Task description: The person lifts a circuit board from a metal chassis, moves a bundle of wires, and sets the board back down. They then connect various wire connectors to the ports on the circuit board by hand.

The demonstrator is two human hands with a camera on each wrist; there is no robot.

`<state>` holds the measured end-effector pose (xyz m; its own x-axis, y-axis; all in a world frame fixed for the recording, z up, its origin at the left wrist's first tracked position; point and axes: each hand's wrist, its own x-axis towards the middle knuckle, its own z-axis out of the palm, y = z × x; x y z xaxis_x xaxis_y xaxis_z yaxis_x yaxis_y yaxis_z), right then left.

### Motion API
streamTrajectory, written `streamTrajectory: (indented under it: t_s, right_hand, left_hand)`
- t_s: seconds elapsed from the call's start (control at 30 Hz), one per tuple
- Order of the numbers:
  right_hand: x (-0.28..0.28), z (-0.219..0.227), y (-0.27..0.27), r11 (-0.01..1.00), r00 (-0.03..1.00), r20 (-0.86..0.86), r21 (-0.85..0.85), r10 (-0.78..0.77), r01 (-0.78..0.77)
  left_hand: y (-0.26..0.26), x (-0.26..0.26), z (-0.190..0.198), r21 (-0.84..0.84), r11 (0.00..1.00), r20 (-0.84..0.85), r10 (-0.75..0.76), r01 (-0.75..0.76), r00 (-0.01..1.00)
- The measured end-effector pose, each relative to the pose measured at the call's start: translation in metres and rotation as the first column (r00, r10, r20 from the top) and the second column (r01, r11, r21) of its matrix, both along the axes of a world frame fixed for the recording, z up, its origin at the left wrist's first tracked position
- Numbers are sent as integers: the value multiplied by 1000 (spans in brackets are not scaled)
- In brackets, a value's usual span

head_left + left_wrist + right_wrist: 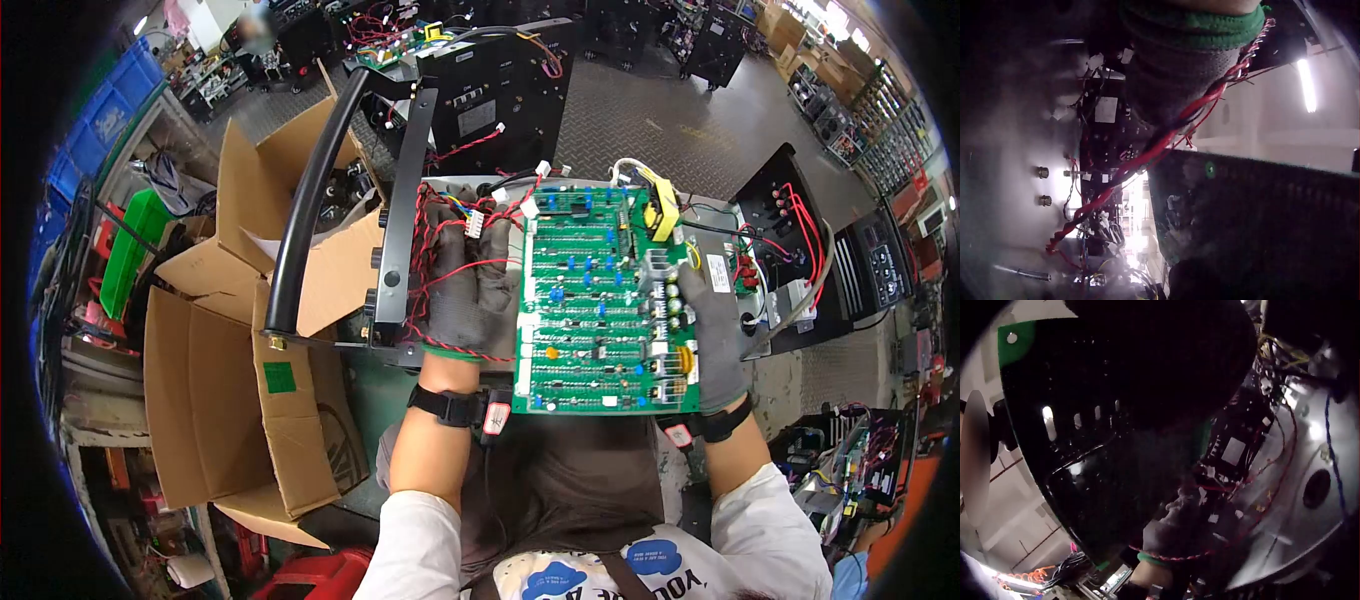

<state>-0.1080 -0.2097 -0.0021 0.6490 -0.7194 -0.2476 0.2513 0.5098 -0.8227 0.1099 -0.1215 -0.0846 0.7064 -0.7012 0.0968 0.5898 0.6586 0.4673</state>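
Observation:
A green circuit board (590,320), populated with components, is tilted above the open metal chassis. The gloved right hand (712,340) grips its right edge, thumb side over the face; in the right wrist view the board's underside (1079,481) is dark. Left of the board, the gloved left hand (460,290) lies among twisted red and black wires (425,240). A white multi-pin connector (475,223) is at its fingers; whether they pinch it cannot be told. The left wrist view shows the glove (1179,81) with a red-black wire (1147,153) crossing in front.
A black handle bar (320,200) and front panel (405,200) stand on the chassis's left side. Open cardboard boxes (240,400) are farther left. Behind stands a black panel (490,110); another unit with red cables (800,230) is at the right.

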Motion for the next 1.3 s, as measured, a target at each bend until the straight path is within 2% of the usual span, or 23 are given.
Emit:
streamTrajectory:
  t_s: [0.03, 0.07, 0.1, 0.17, 0.2, 0.23, 0.27, 0.37, 0.4, 0.47, 0.5, 0.53, 0.67, 0.73, 0.77, 0.8, 0.87, 0.93, 1.07, 1.13, 1.2, 1.23, 1.3]
  right_hand:
    - [0, -6, 4, 989, 999, -34, -141, -43, 37]
    - [2, -16, 3, 999, 999, -30, 3, -32, 32]
    - [-1, -20, 7, 999, 999, -23, 21, -29, 29]
    - [-5, -35, 10, 998, 998, -16, 23, -53, 54]
    - [-8, -50, 11, 962, 979, -141, -247, -150, 112]
    - [-18, -53, 11, 996, 997, -31, -53, -71, 69]
    - [-22, -39, 16, 991, 996, 89, 137, -13, 1]
    - [-33, -26, 19, 999, 998, -46, 10, -32, 32]
    - [-36, -29, 16, 1000, 996, -85, -15, -22, 21]
    - [-28, -26, 17, 1000, 998, -64, 24, -16, 18]
    - [-21, -20, 19, 999, 998, -60, 38, -9, 11]
    - [-24, -40, 8, 995, 996, -18, 54, 90, -89]
    - [8, -53, 11, 995, 990, 128, 75, 62, -72]
    - [16, -58, 10, 990, 993, 73, 103, 88, -95]
    - [18, -56, 11, 983, 990, 95, 143, 105, -118]
    - [20, -57, 12, 982, 989, 97, 144, 109, -122]
    - [22, -59, 14, 994, 993, 78, 60, 84, -89]
    - [23, -67, 11, 991, 991, 89, 83, 102, -109]
    - [25, -68, 9, 986, 992, 41, 106, 122, -125]
    - [30, -58, 11, 996, 995, 50, -42, 85, -83]
    - [33, -56, 11, 991, 996, 25, -102, 91, -88]
    - [36, -61, 7, 992, 989, 82, -52, 120, -116]
    - [41, -65, 3, 992, 990, 66, -7, 127, -127]
  left_hand:
    - [0, 1, -3, 206, 956, 403, 111, -209, 909]
    - [-1, 1, 2, 295, 835, 748, 100, -464, 656]
    - [0, -7, 10, 148, 976, 217, 128, -162, 968]
    - [0, -8, 17, 152, 968, 200, 168, -200, 965]
    - [1, -6, 18, 161, 958, 180, 208, -238, 961]
    - [0, 8, -7, 329, 895, 445, 134, -301, 885]
    - [1, 6, -4, 332, 895, 446, 131, -299, 886]
    - [5, 3, 8, 244, 644, 918, 88, -725, 386]
    - [6, 2, 11, 240, 650, 919, 88, -721, 385]
    - [8, -1, 20, 331, 740, 839, 52, -585, 541]
    - [1, 4, 6, 248, 825, 682, 224, -508, 697]
    - [0, 5, 2, 242, 830, 687, 219, -503, 693]
    - [7, 6, 2, 189, 943, 456, 163, -274, 875]
    - [8, 18, -11, 20, 1000, 137, -19, 16, 990]
    - [13, 8, 0, 295, 919, 556, 59, -263, 829]
    - [13, 12, -2, 295, 917, 558, 61, -267, 827]
    - [13, 23, -13, 202, 975, 61, -106, 91, 993]
    - [15, 25, -20, 221, 962, 48, -173, 158, 984]
    - [8, 23, -18, 334, 942, 217, -33, -42, 976]
    - [5, 31, -27, 355, 931, 244, -3, -86, 970]
    - [6, 32, -17, 384, 839, 661, 41, -385, 749]
    - [18, 25, -13, 500, 723, 765, -110, -477, 635]
    - [28, 24, -23, 519, 691, 780, -140, -504, 610]
